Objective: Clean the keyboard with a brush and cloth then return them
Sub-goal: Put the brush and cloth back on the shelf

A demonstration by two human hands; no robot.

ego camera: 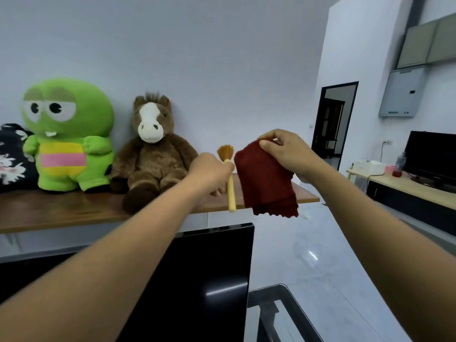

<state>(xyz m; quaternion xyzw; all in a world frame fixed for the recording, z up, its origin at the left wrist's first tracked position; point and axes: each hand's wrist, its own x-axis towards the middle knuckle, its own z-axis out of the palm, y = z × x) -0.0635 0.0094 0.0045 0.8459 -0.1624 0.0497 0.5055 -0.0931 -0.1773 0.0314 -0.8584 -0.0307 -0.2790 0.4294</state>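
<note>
**Brush and cloth in hand at the shelf, keyboard out of sight**

Both tools are up in the air over the right end of the wooden shelf [74, 208], just right of the horse plush [150, 154] and the green plush [66, 134]. The keyboard is not in view, so the frame cannot show whether it has been cleaned. The pose fits either end of the job, fetching the tools or bringing them back. Neither tool lies on the shelf, so at the least the return is not done, and both must yet be set down and let go.

The left hand [209, 172] is closed in a fist around the brush [231, 191]. It grips high on the pale handle, with the tan bristles fanned above the knuckles and the rest of the handle hanging below. The curled fingers [228, 166] leave no gap.

The right hand [288, 154] pinches the red cloth [266, 183] at its top edge between thumb and fingertips [267, 146], with the other fingers bent behind. The cloth hangs free, with its scalloped hem just below the shelf's front edge. A dark monitor [209, 280] stands below both arms.
</note>
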